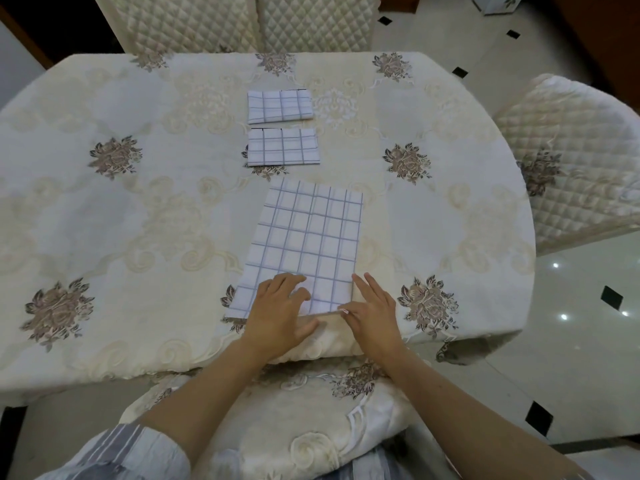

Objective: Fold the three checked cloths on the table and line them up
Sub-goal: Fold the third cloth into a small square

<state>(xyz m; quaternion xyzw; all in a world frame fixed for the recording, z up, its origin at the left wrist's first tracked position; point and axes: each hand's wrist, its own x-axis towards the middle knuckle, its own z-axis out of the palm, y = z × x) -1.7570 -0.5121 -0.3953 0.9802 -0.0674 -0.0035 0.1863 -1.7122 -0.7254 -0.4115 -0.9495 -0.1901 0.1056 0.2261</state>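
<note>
Two white cloths with blue-grey checks lie folded into small rectangles near the table's middle, the far one (280, 107) just behind the near one (283, 147), roughly in a column. A third checked cloth (308, 237) lies closer to me as a long, larger rectangle, slightly slanted. My left hand (280, 313) rests flat on its near edge, fingers spread on the fabric. My right hand (375, 313) lies at the cloth's near right corner, with the thumb against the corner; whether it pinches the fabric is unclear.
The table (104, 209) wears a cream embroidered cover with brown flower motifs. Quilted chairs stand at the far side (242, 22) and at the right (571, 150). A cushioned seat (311, 427) sits right under my arms. Glossy floor tiles show at the right.
</note>
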